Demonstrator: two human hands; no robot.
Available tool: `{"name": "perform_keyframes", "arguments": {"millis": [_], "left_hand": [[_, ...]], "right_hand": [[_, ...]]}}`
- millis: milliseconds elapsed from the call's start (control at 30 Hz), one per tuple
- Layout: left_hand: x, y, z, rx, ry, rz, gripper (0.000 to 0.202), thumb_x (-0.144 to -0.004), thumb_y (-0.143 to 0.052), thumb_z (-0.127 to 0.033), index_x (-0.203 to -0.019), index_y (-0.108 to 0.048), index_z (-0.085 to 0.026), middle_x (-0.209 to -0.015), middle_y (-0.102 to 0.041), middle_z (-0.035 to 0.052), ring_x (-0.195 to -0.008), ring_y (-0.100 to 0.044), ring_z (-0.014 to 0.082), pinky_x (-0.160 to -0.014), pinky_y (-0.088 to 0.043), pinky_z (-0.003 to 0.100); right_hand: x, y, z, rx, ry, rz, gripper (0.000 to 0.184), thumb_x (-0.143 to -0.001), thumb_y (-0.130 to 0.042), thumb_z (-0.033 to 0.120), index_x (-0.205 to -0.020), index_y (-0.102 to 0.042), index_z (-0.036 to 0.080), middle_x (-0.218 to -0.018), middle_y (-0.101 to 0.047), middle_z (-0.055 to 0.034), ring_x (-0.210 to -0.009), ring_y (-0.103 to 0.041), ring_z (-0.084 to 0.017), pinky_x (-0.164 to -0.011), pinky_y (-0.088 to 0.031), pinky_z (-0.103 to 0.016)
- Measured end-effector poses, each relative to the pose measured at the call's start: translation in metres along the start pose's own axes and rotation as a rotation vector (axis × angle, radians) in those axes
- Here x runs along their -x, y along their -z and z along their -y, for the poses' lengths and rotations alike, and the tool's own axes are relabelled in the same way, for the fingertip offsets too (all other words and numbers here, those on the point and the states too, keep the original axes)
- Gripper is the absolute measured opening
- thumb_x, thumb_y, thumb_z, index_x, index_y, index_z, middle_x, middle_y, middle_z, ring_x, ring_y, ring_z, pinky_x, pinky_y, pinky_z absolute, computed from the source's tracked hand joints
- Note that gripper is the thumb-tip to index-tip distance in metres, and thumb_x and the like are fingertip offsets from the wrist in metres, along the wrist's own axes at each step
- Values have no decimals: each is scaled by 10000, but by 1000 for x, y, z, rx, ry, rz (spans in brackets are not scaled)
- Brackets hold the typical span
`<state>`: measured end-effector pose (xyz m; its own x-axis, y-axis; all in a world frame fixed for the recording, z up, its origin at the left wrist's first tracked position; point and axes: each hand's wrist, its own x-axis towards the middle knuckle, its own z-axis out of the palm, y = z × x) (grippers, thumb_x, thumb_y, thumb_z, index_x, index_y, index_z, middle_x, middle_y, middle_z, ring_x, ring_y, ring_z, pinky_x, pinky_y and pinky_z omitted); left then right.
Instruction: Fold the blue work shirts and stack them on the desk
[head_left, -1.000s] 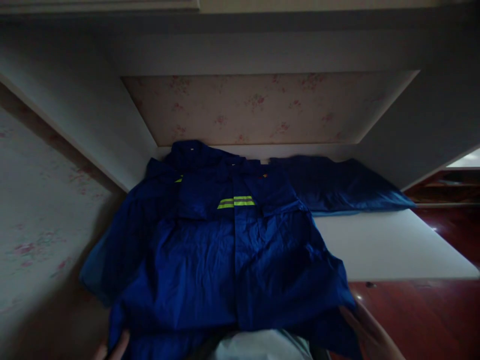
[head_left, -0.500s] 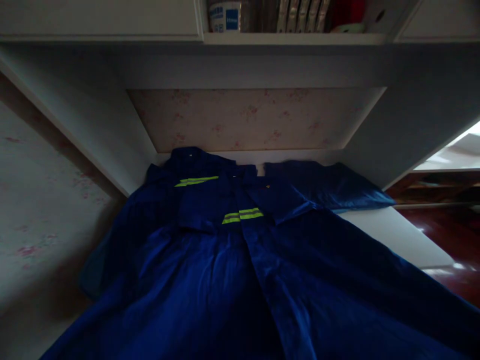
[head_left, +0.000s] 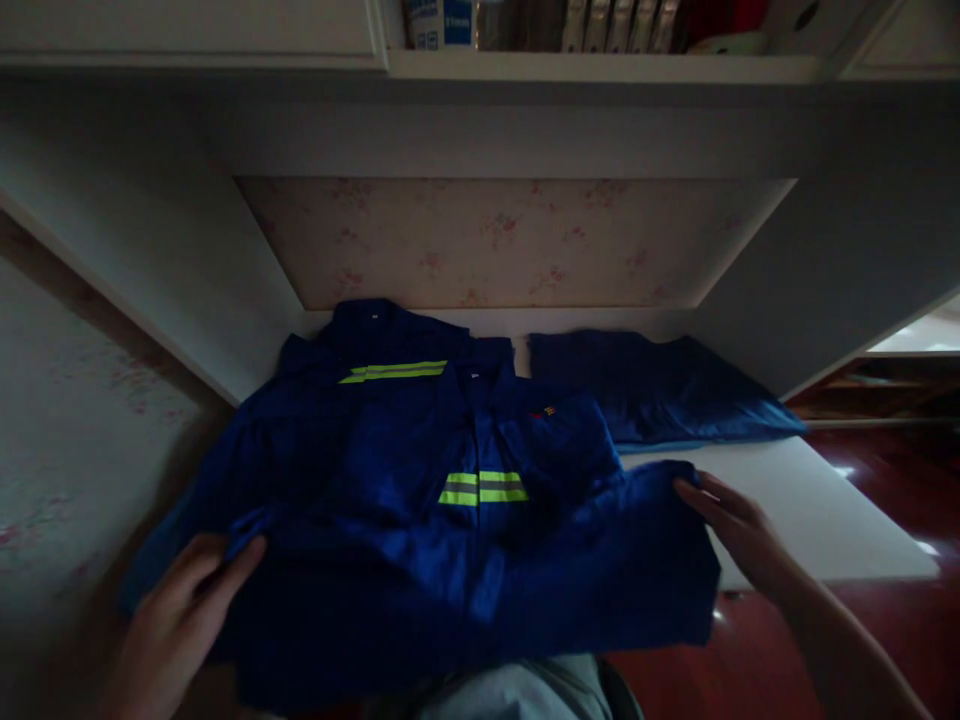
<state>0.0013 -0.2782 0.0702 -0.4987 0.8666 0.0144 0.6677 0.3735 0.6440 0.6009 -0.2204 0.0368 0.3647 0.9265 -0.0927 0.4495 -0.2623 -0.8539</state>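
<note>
A dark blue work jacket [head_left: 480, 430] with a yellow-green reflective strip lies front up before me, its collar toward the wall. At lower left my left hand [head_left: 184, 605] pinches a bunched edge of the blue cloth. On the other side my right hand [head_left: 727, 505] grips the cloth's right corner between thumb and fingers. Between my hands the lower part of the garment hangs in loose folds over the front edge. Under and behind it, to the left, lies a second blue jacket [head_left: 390, 335] with a similar strip.
A folded blue garment [head_left: 660, 385] lies at the back right on the white surface [head_left: 817, 510]. Cabinet sides close in left and right, and a shelf [head_left: 600, 66] with boxes hangs overhead. Reddish floor [head_left: 847, 640] shows at lower right.
Both my hands have come into view, gripping the blue cloth. Its lower part, spread wide toward me before, is now drawn up and gathered closer to the chest strip.
</note>
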Motion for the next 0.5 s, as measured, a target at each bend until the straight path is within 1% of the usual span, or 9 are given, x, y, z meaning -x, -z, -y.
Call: {"name": "perform_keyframes", "arguments": {"millis": [33,100,167,200,300,400,433,500], "left_hand": [[-12,-8,-9,59,-3,11,431,-697,-609,-687,-706,-560,-260,-713,-579,-44,-685,-565,184,-690,-499,295],[-44,-27,-26,171,22,43,449,-697,-633,-688,-785,-606,-248,-739,-603,-43,-710,-573,186,-705,-485,291],[-81,-45,-41,216,57,53,472,-710,-641,-686,-870,-653,-242,-751,-629,-33,-737,-589,197,-700,-483,292],[-101,-53,-48,216,60,42,470,-721,-638,-682,-884,-665,-242,-749,-638,-28,-744,-592,202,-692,-483,291],[-158,-74,-67,203,-32,-22,446,-766,-607,-644,-942,-680,-241,-828,-684,-16,-774,-600,203,-692,-483,286],[-210,-95,-89,129,-100,-66,483,-818,-531,-620,-1050,-669,-220,-948,-709,13,-830,-625,211,-731,-487,292],[-225,-104,-96,98,-101,-54,506,-826,-512,-619,-1078,-665,-208,-980,-713,30,-860,-638,221,-755,-491,300],[-247,-121,-106,42,-83,14,543,-830,-497,-614,-1105,-668,-178,-1036,-724,73,-926,-658,247,-811,-497,322]], "right_hand": [[-14,-4,-5,4,-37,-22,539,-616,-722,686,-857,-761,205,-853,-754,-84,-873,-702,-306,-722,-580,-364],[-51,-24,-9,36,-54,-81,529,-632,-732,648,-886,-753,185,-767,-739,-64,-791,-696,-285,-652,-556,-349],[-91,-45,-5,77,26,-91,505,-685,-707,628,-919,-751,182,-761,-731,-56,-767,-687,-265,-637,-537,-333],[-111,-53,-1,92,73,-80,494,-716,-686,622,-936,-750,185,-768,-730,-54,-766,-683,-257,-642,-533,-329],[-166,-70,16,142,153,-83,473,-794,-616,596,-1002,-737,189,-847,-741,-66,-792,-682,-249,-695,-535,-338],[-215,-85,36,221,160,-114,433,-863,-553,525,-1068,-716,180,-988,-745,-99,-887,-688,-262,-800,-530,-367],[-229,-91,43,270,147,-109,407,-883,-539,491,-1075,-714,177,-1024,-742,-111,-929,-687,-272,-839,-523,-380],[-251,-103,52,385,105,-84,358,-907,-524,426,-1074,-714,173,-1076,-733,-136,-1014,-676,-296,-909,-502,-407]]}}
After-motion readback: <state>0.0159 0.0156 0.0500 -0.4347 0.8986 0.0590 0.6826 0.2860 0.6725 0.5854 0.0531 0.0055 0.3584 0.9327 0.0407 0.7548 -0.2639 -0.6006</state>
